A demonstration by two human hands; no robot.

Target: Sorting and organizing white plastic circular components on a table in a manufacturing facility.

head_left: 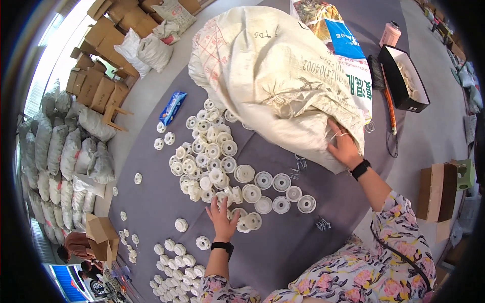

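Observation:
A big pile of white plastic wheel-shaped parts (212, 150) lies in the middle of the grey-covered table. My left hand (221, 220) is at the pile's near edge, fingers spread, with nothing seen in it. Beside it, several round discs (263, 180) lie in loose rows to the right. A bulging cream woven sack (262, 65) lies on its side across the far part of the table. My right hand (345, 147) rests on the sack's near right end by its loose edge, thumb and fingers apart. A thin pale string crosses near its fingers.
Capped white parts (177, 270) cluster at near left. Small springs (323, 223) lie right of the discs. A blue packet (173, 107) is at left; a black box (404, 78) and pink bottle (390, 34) stand far right. Stacked sacks (65, 146) and cartons line the left wall.

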